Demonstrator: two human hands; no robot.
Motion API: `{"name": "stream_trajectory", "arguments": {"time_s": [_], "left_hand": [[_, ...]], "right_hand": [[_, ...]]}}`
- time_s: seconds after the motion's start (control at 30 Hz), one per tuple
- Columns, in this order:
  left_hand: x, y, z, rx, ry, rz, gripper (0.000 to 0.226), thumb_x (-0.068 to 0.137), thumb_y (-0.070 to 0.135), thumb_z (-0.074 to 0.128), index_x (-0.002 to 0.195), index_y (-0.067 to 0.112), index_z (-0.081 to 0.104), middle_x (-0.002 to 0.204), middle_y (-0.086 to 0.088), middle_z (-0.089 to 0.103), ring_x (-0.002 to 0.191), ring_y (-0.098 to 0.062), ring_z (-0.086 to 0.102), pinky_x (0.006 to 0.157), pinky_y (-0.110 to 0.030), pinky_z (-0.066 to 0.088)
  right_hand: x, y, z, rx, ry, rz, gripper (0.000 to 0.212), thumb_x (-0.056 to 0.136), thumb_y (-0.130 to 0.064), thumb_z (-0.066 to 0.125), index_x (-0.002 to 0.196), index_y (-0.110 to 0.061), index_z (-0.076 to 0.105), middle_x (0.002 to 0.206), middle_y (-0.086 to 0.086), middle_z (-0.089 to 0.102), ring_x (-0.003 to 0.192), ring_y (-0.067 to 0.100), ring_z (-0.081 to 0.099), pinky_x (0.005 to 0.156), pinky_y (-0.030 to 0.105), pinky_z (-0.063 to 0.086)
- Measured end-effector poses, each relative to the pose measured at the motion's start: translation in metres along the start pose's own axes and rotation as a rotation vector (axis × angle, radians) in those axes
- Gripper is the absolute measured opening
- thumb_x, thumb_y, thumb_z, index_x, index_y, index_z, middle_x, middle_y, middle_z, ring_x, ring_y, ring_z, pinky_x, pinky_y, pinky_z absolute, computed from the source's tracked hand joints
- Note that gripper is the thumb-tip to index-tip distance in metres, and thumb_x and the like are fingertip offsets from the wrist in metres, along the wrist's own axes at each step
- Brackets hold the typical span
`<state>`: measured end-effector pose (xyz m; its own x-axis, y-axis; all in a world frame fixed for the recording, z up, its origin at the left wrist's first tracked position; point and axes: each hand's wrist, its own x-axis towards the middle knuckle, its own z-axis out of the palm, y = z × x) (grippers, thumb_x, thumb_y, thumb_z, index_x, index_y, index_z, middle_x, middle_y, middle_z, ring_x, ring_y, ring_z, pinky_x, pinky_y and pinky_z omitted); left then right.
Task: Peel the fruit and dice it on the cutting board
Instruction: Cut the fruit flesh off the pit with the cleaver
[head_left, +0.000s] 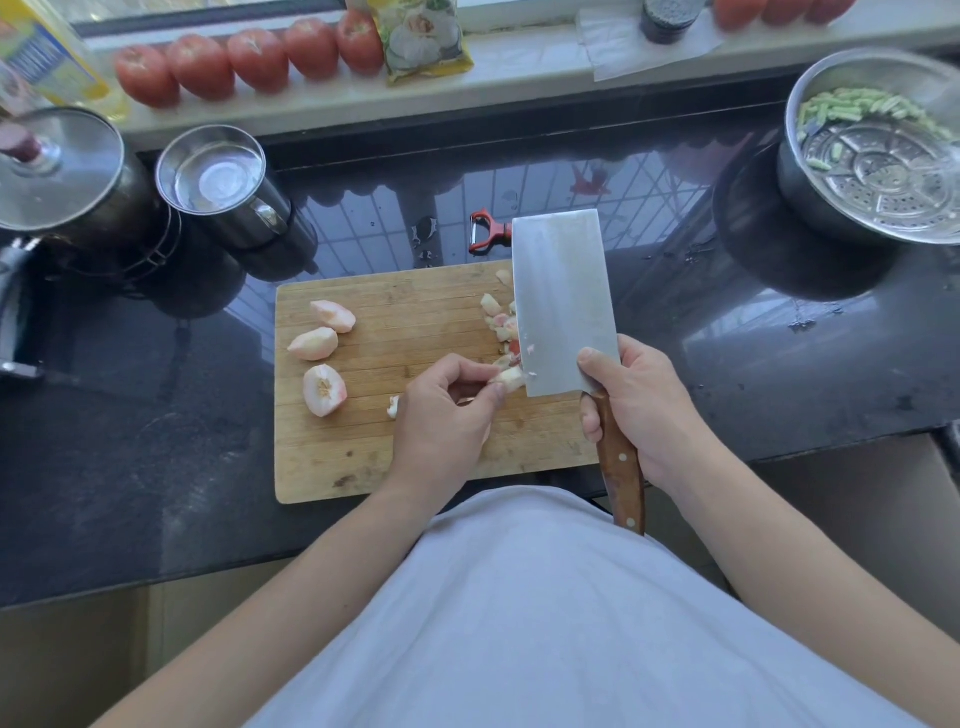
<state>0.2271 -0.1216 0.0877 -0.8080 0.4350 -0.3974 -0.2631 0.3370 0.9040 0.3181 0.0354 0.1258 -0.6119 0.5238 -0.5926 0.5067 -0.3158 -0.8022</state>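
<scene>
A wooden cutting board (374, 457) lies on the dark counter. Three peeled fruit quarters (317, 344) sit on its left side. Diced pieces (497, 319) are piled along the left face of a broad cleaver (558, 291). My right hand (634, 410) grips the cleaver's wooden handle, blade edge down on the board. My left hand (447, 410) pinches a small fruit piece (511, 379) against the blade's near corner. Another small bit (393, 407) lies just left of that hand.
A red peeler (485, 232) lies behind the board. A steel cup (218, 179) and a lidded pot (57, 171) stand at the left. A steel bowl with a steamer insert and green pieces (878, 150) sits at the right. Tomatoes (249, 60) line the sill.
</scene>
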Motion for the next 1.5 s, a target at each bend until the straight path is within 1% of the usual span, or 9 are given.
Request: {"name": "stream_trajectory", "arguments": {"time_s": [0.13,0.3,0.47,0.67,0.87,1.1,1.2,1.37,1.5], "left_hand": [[0.0007,0.0011,0.0012,-0.001,-0.007,-0.016,0.010,0.088,0.020,0.083,0.087,0.021,0.074,0.084,0.001,0.078,0.077,-0.014,0.069,0.065,-0.025,0.052],[-0.0012,0.0043,0.0010,-0.058,-0.003,-0.042,0.010,0.088,0.017,0.083,0.088,0.014,0.073,0.082,-0.004,0.078,0.068,-0.007,0.064,0.057,-0.019,0.048],[0.0006,0.0033,-0.0006,-0.057,-0.007,-0.042,0.009,0.089,0.015,0.082,0.088,0.014,0.073,0.082,-0.001,0.079,0.075,-0.005,0.071,0.065,-0.018,0.052],[0.0024,0.0023,-0.0009,-0.056,-0.005,-0.036,0.009,0.090,0.016,0.081,0.087,0.016,0.072,0.083,-0.002,0.079,0.079,-0.014,0.072,0.068,-0.024,0.054],[0.0014,0.0063,0.0005,-0.106,-0.006,-0.050,0.012,0.088,0.016,0.083,0.088,0.011,0.073,0.080,0.001,0.078,0.069,-0.015,0.062,0.057,-0.019,0.047],[0.0015,0.0072,0.0015,-0.178,-0.035,-0.083,0.013,0.088,0.014,0.083,0.092,0.005,0.073,0.085,-0.010,0.078,0.074,-0.022,0.059,0.056,-0.017,0.045],[0.0021,0.0082,0.0010,-0.192,-0.012,-0.085,0.013,0.088,0.013,0.083,0.092,0.006,0.073,0.081,-0.012,0.076,0.070,-0.021,0.058,0.054,-0.018,0.044],[0.0017,0.0086,0.0010,-0.178,-0.019,-0.069,0.013,0.089,0.015,0.082,0.092,0.007,0.073,0.082,-0.008,0.077,0.071,-0.020,0.060,0.056,-0.018,0.046],[-0.0001,0.0079,0.0021,-0.191,-0.026,-0.054,0.010,0.089,0.014,0.082,0.089,0.011,0.072,0.080,-0.003,0.077,0.073,-0.022,0.060,0.058,-0.020,0.047]], "right_hand": [[-0.0005,0.0006,0.0013,-0.014,0.001,0.003,0.018,0.107,-0.020,0.047,0.112,-0.015,0.064,0.087,0.014,0.075,0.043,0.014,0.051,0.046,0.029,0.048],[0.0023,0.0028,0.0012,-0.031,-0.002,-0.008,0.018,0.106,-0.021,0.048,0.112,-0.015,0.064,0.086,0.007,0.076,0.043,0.016,0.052,0.046,0.031,0.047],[0.0022,0.0010,0.0008,-0.053,-0.006,-0.008,0.018,0.107,-0.022,0.048,0.113,-0.017,0.064,0.082,0.005,0.076,0.044,0.015,0.053,0.049,0.031,0.050],[0.0021,-0.0001,0.0014,-0.060,-0.004,0.000,0.018,0.107,-0.023,0.047,0.113,-0.019,0.063,0.086,0.000,0.077,0.045,0.015,0.054,0.049,0.031,0.050],[0.0025,-0.0011,0.0020,-0.075,0.005,-0.017,0.018,0.107,-0.021,0.047,0.112,-0.018,0.064,0.082,0.000,0.076,0.044,0.015,0.053,0.049,0.031,0.049],[0.0034,-0.0021,0.0032,-0.073,0.005,-0.022,0.017,0.106,-0.021,0.047,0.111,-0.017,0.064,0.076,-0.001,0.075,0.043,0.015,0.052,0.047,0.030,0.049],[0.0030,-0.0021,0.0032,-0.077,0.003,-0.017,0.017,0.107,-0.022,0.048,0.111,-0.019,0.064,0.080,-0.001,0.076,0.045,0.015,0.053,0.049,0.031,0.050],[0.0018,-0.0019,0.0016,-0.073,0.025,-0.012,0.018,0.107,-0.023,0.048,0.110,-0.020,0.065,0.088,0.004,0.077,0.047,0.016,0.054,0.049,0.030,0.052],[0.0011,-0.0013,0.0007,-0.076,0.018,-0.012,0.017,0.107,-0.023,0.048,0.112,-0.020,0.064,0.086,0.000,0.077,0.046,0.015,0.054,0.050,0.030,0.052]]}}
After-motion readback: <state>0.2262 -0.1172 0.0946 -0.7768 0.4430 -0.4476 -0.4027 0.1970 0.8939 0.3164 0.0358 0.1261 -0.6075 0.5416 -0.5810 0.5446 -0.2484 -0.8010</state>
